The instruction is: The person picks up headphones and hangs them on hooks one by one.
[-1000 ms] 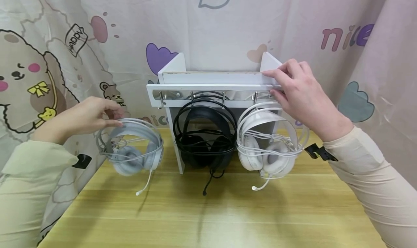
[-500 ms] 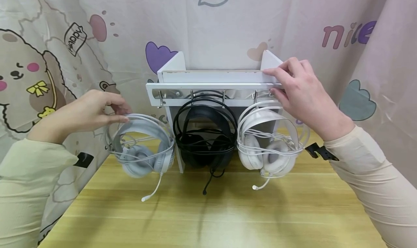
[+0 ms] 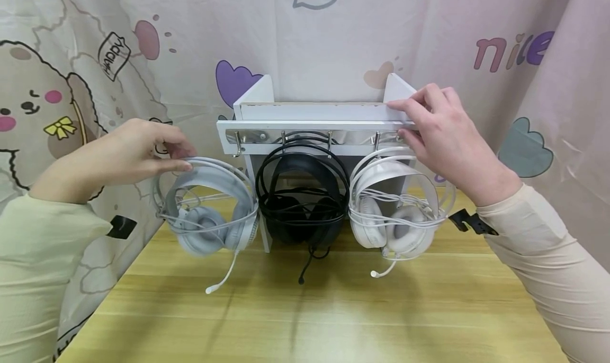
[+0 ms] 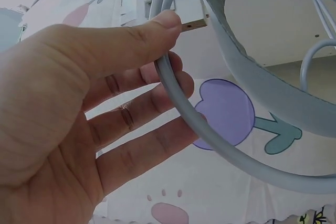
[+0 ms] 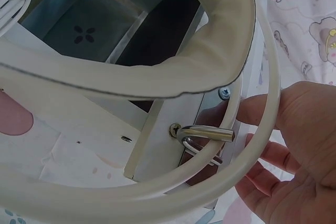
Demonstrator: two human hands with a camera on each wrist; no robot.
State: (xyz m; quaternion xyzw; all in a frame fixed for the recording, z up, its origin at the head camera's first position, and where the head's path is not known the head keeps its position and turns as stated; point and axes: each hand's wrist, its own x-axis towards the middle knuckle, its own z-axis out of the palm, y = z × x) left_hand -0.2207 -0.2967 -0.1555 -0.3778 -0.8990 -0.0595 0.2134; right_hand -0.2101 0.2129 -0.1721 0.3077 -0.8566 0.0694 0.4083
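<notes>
My left hand pinches the outer tube of a pale grey-blue headset between thumb and fingers, seen close in the left wrist view. That headset hangs in the air just left of the rack, its cable wound round it and its mic pointing down. A white rack carries a metal hook rail. From its hooks hang a black headset in the middle and a white headset at the right. The leftmost hook bears nothing. My right hand grips the rack's right end, thumb below the fingers.
The rack stands on a wooden table whose left edge runs beside a printed curtain. In the right wrist view, a double hook holds the white headset's tubes. Black clips sit near both sleeves.
My left hand has moved right and slightly up, bringing the grey-blue headset close beside the black one. The right hand keeps its place on the rack.
</notes>
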